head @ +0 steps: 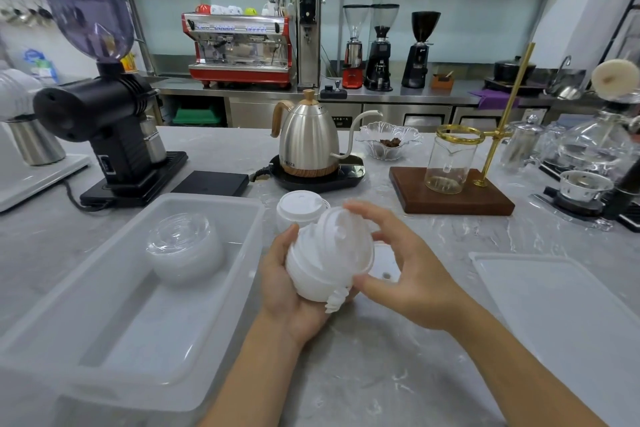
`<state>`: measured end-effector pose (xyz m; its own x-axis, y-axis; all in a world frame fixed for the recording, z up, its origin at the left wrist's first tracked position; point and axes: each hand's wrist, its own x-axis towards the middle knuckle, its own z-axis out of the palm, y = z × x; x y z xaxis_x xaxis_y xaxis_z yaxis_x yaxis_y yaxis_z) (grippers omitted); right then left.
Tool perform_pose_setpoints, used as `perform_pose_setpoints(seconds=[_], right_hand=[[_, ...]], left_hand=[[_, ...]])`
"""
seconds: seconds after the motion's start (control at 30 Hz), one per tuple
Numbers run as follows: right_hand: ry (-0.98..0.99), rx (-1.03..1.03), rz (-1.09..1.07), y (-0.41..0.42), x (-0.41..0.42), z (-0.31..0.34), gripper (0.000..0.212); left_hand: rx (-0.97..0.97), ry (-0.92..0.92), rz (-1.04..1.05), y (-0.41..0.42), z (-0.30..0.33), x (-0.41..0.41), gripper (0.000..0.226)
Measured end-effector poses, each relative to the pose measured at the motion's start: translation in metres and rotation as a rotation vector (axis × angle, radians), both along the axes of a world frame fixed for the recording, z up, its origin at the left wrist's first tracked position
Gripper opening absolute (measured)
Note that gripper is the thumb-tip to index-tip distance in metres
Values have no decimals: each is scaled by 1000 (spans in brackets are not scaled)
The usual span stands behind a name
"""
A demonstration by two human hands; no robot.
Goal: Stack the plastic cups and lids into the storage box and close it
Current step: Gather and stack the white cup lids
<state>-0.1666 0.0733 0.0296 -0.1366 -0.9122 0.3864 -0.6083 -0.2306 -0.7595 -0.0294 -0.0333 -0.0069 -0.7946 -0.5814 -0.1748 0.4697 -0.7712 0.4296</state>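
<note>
A stack of white plastic lids [329, 256] lies tilted in my left hand [287, 291], which cups it from below. From the right, my right hand [401, 263] touches the stack, fingers at its top edge and thumb at its lower side. Another small pile of white lids [299, 206] rests on the counter just behind. The translucent storage box [69, 350] stands open to the left, with a stack of clear lids [183, 246] inside at its far end. Flat on the counter at the right lies the box's lid [568, 315].
Along the counter's far side stand a black grinder [104, 135], a black scale [211, 182], a steel gooseneck kettle [308, 146] on its base, a glass bowl [388, 142] and a wooden pour-over stand [450, 194]. Siphon glassware [588, 156] crowds the far right.
</note>
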Motion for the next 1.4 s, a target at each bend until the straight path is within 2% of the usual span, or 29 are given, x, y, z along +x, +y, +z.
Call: perform_pose_setpoints(seconds=[0.23,0.33,0.43,0.53,0.67,0.83,1.13,1.27,1.4], right_hand=[[-4,76,174,-1,11,-4,74],[-60,79,119,-4,12,-5,53],[3,100,27,-5,10,-3,47],[-24,116,56,-1,4,2,51],[-21,115,98,5,-4,10,70],[-51,87,107,6,-3,10,77],[-33,85,118,8,-2,11,76],[-85,118,210,11,-4,17,75],[-59,161,308,16,-8,25,76]], left_hand=[[-51,36,-98,4,0,1,55],[-64,68,-163,8,5,0,57],[-57,100,-216,9,5,0,61],[-60,115,-250,7,2,-1,58],[-52,99,-271,8,0,1,57],[-11,75,-261,5,0,-1,60],[-6,19,-327,3,-2,-1,63],[1,94,-395,6,4,2,71],[-43,163,-498,8,3,3,66]])
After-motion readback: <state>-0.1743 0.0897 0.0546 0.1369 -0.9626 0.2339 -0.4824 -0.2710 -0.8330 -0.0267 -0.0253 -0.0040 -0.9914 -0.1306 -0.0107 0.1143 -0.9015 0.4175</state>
